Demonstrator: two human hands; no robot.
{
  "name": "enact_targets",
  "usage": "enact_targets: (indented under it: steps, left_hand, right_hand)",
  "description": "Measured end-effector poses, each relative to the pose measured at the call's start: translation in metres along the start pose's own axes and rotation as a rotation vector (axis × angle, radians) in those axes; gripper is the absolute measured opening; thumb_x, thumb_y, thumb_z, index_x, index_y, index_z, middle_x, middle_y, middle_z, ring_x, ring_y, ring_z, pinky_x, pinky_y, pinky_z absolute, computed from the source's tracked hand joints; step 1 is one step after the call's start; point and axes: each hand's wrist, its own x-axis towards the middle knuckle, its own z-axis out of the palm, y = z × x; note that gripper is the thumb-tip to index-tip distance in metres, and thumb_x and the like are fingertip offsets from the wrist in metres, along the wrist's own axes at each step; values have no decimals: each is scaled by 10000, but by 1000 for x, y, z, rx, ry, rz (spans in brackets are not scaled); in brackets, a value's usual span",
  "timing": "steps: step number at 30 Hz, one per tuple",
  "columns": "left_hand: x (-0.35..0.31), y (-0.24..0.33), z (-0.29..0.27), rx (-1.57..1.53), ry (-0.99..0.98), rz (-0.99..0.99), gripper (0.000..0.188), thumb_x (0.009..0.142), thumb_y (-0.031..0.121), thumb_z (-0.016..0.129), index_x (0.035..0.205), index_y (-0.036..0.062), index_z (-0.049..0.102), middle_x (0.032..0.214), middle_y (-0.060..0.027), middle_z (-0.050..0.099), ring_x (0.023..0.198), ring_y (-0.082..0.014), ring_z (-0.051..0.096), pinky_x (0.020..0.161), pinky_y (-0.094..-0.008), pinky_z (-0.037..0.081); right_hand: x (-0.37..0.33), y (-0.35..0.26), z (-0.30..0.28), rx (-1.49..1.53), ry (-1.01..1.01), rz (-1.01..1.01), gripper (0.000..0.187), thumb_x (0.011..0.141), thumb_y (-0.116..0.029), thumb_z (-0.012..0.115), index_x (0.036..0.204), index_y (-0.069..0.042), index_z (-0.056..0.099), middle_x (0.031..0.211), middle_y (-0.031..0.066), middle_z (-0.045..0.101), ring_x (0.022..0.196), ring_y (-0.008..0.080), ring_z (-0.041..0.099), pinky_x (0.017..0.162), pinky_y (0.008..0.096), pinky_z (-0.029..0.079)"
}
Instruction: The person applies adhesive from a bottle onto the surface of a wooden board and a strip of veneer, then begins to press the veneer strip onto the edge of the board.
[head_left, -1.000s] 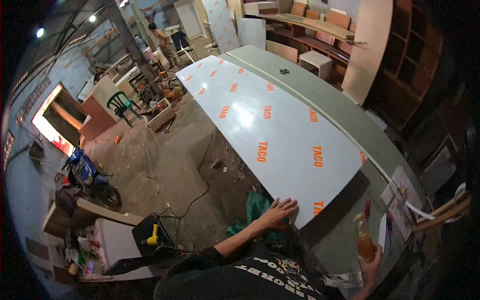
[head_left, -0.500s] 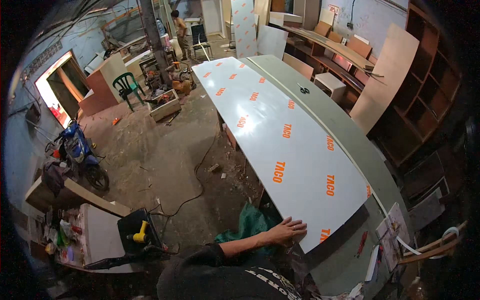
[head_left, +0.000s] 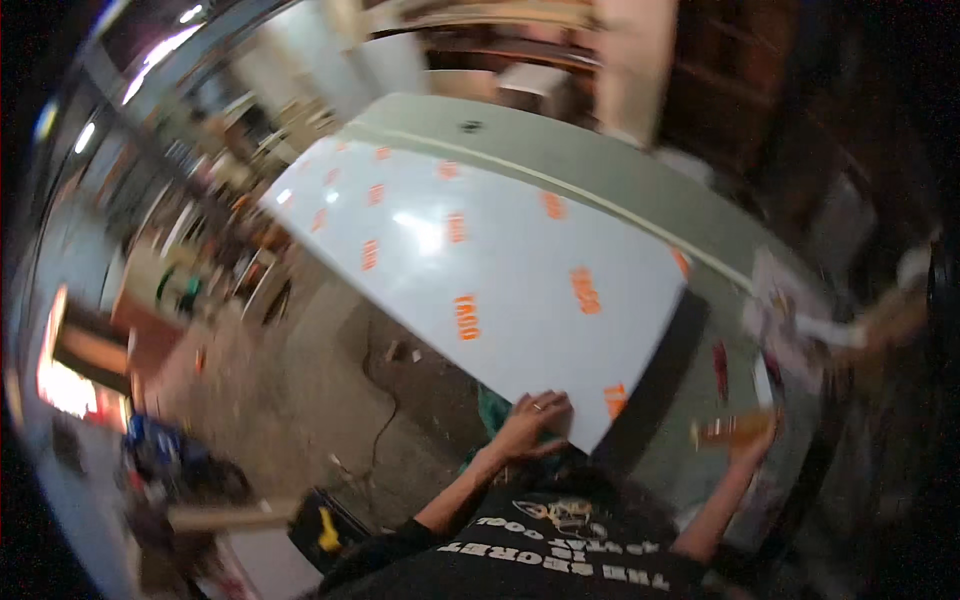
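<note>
L hand (head_left: pixel 541 422) unclenched, fingers laid on near corner of white panel (head_left: pixel 520 260) w/ orange print, panel flat on grey-green table (head_left: pixel 640 180). R hand (head_left: pixel 762 442) wrapped round bottle (head_left: pixel 722 431) of amber liquid, approx. horiz.; red tool (head_left: pixel 720 370) on table nearby, panel's R side.

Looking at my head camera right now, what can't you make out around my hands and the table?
Head view, amber bottle: fill level and mouth smeared by motion blur.
Head view, right hand: exact finger grip blurred against the bottle.
Head view, left hand: palm hidden under the hand itself.
Head view, dark object on the greenish table: too small and blurred to identify.
</note>
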Motion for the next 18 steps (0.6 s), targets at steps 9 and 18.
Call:
enact_targets:
  steps: [9, 18]
  left_hand:
    - [59, 7, 6, 106, -3, -28, 639, 843, 322, 717, 1402, 97, 505, 1479, -158, 439, 1377, -367, 378, 1133, -503, 265]
    - [136, -5, 19, 166, 103, 4, 525, 820, 193, 738, 1294, 44, 570, 1373, -193, 494, 1287, -376, 441, 1069, -470, 376]
  right_hand:
    - [46, -10, 59, 101, -253, -286, 594, 865, -306, 742, 1320, -26, 482, 1169, 136, 611, 1045, 261, 621, 977, 419, 490]
    - [66, 54, 79, 333, 140, 2, 312, 881, -218, 735, 1089, -45, 580, 931, 94, 594, 819, 210, 615, 731, 368, 540]
